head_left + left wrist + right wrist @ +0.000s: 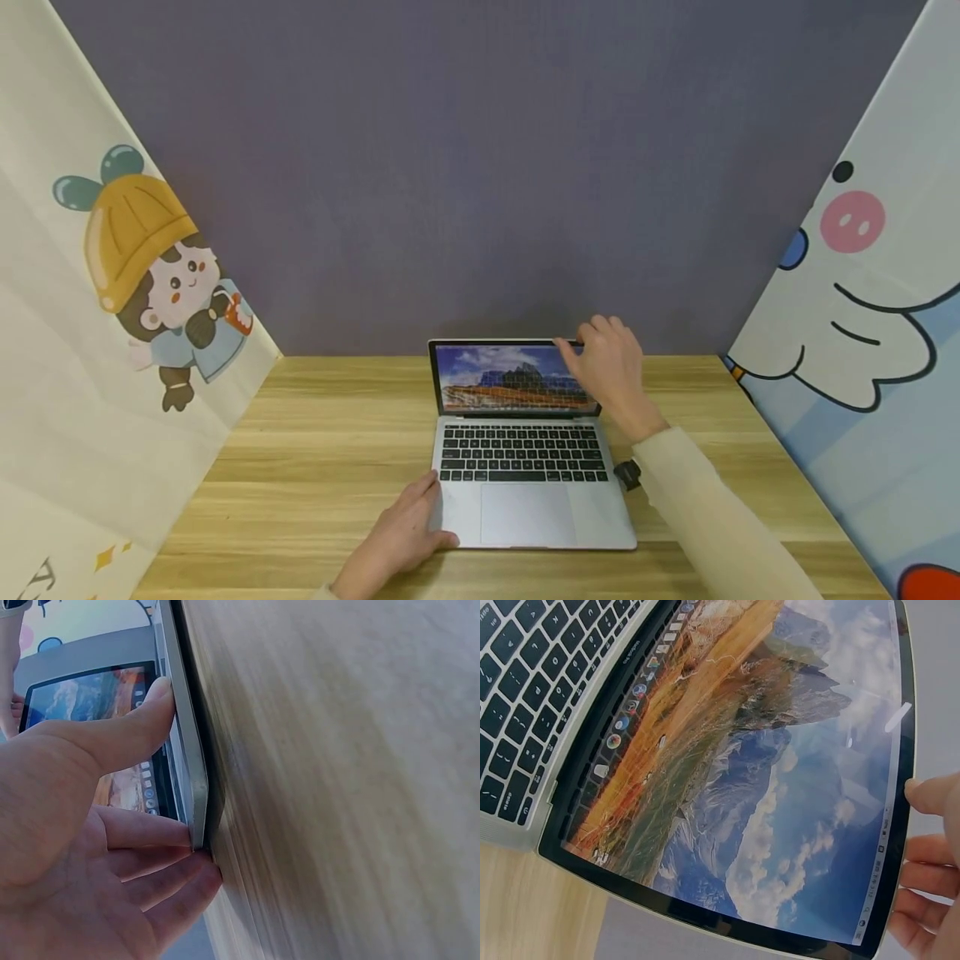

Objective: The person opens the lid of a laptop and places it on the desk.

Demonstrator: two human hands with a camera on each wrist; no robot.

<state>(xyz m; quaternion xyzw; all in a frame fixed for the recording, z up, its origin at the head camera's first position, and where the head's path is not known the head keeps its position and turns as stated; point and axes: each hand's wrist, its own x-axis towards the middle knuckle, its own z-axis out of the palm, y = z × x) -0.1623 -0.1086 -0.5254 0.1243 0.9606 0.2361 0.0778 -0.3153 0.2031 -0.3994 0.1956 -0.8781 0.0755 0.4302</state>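
An open silver laptop (525, 512) lies on the wooden table, its lit screen (517, 379) showing a mountain landscape. My left hand (405, 525) holds the base at its front left corner. In the left wrist view the thumb (154, 712) lies over one edge, while the fingertips (202, 874) meet the base low down beside the tabletop. At the upper right of the lid, my right hand (611, 362) pinches the top edge. The right wrist view has its thumb (930, 795) on the screen's black border, with the other fingers curled toward the back of the lid.
A small black object (627, 475) sits right beside the laptop's right side, close to my right sleeve (712, 508). Behind the table (315, 450) rises a dark grey panel (487, 167). Cartoon-printed white panels (67, 350) stand along both sides.
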